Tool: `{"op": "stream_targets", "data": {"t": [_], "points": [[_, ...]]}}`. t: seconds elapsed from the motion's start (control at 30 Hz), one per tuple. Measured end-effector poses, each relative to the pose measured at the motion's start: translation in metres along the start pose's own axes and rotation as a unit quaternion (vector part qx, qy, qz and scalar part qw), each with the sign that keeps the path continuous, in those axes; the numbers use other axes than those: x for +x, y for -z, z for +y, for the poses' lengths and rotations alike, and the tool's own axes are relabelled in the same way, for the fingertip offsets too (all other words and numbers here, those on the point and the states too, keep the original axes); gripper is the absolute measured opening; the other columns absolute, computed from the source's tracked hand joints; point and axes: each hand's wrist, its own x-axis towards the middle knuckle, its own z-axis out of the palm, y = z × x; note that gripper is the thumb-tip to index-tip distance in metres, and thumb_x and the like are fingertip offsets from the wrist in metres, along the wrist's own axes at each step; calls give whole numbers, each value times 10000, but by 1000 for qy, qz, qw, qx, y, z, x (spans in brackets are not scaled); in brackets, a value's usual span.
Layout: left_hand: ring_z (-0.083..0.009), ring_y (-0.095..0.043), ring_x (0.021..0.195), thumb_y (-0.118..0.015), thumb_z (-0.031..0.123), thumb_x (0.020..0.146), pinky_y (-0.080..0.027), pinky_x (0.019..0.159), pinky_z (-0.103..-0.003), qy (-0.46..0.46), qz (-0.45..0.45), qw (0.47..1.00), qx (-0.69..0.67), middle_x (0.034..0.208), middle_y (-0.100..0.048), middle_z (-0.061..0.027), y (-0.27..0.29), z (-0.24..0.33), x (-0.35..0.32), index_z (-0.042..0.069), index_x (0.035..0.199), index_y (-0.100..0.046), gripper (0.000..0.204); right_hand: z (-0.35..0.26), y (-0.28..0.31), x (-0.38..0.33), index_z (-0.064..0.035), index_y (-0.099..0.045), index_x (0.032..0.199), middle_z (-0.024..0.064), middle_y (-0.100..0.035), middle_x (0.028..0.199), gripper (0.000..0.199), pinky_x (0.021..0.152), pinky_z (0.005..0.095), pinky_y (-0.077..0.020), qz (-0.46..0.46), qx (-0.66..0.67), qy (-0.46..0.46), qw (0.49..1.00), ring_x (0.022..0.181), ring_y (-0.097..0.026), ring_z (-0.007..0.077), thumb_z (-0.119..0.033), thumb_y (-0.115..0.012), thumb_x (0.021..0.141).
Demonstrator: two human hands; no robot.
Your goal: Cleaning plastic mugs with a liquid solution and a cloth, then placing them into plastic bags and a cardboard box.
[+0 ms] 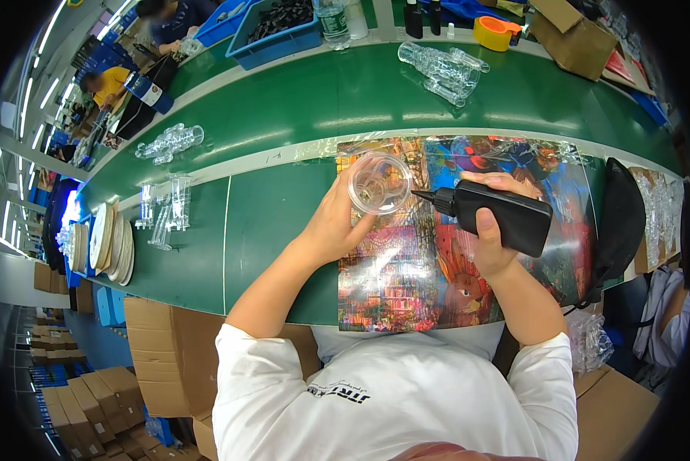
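My left hand point(334, 224) is closed around a clear, round plastic cup-like part point(380, 183), its wide opening facing up. In my right hand point(492, 223) lies a black squeeze bottle point(511, 217), tilted on its side with its narrow nozzle pointing left. The nozzle tip is at the right rim of the clear part; whether it touches cannot be made out. Both hands are over a glossy, colourful printed mat point(391, 292) on the green work surface point(279, 207).
Clear plastic assemblies point(443, 71) lie on the green belt point(306, 100), with clear tubes point(177, 203) nearer at left. A blue bin point(276, 48) of black parts, an orange tape roll point(496, 33) and cardboard box point(571, 42) stand behind. White reels point(113, 242) sit left; a black cloth-like item point(620, 223) right.
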Motion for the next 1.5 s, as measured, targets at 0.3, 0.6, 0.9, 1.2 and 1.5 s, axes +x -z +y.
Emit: {"op": "stream_targets", "data": {"t": [0.3,0.6,0.9,1.2,1.5], "points": [[-343,-470,1056,-690,17,655,-367,927,-419,-11,-17,1000,22,1170,-468,-195,5,6,8,-29,1334,-251,811,-2,0,1,-6,-389,1116,173,-505,1049,368,880,368,-441,5,-7,5,1000,987,-538,255,-137,-573,825],[-340,-468,1010,-708,50,631,-367,920,-415,5,-7,1000,-24,1114,-439,-170,0,3,4,-15,1359,-208,886,-11,-5,2,4,-416,1077,189,-538,970,389,857,412,-451,27,-36,-24,999,923,-568,278,-223,-583,810],[-345,-442,1092,-662,83,646,-340,957,-412,9,-21,1000,-11,1208,-424,-200,0,-4,0,-38,1352,-198,853,-12,-6,0,-3,-422,1067,171,-526,984,400,853,411,-453,20,-22,-19,999,914,-570,270,-251,-599,808],[-296,-497,1058,-715,91,655,-384,923,-376,12,6,1000,5,1172,-462,-170,3,2,2,-32,1319,-262,813,-13,-4,-1,-19,-410,1075,176,-520,1008,386,855,368,-450,6,-4,-15,1000,937,-554,252,-229,-604,817],[-340,-461,1072,-740,97,636,-379,925,-395,9,30,999,32,1179,-425,-199,1,5,3,-34,1290,-282,809,-15,-5,-4,-28,-408,1066,180,-523,974,385,818,369,-457,-1,-52,-19,998,903,-559,256,-276,-574,822]]}}
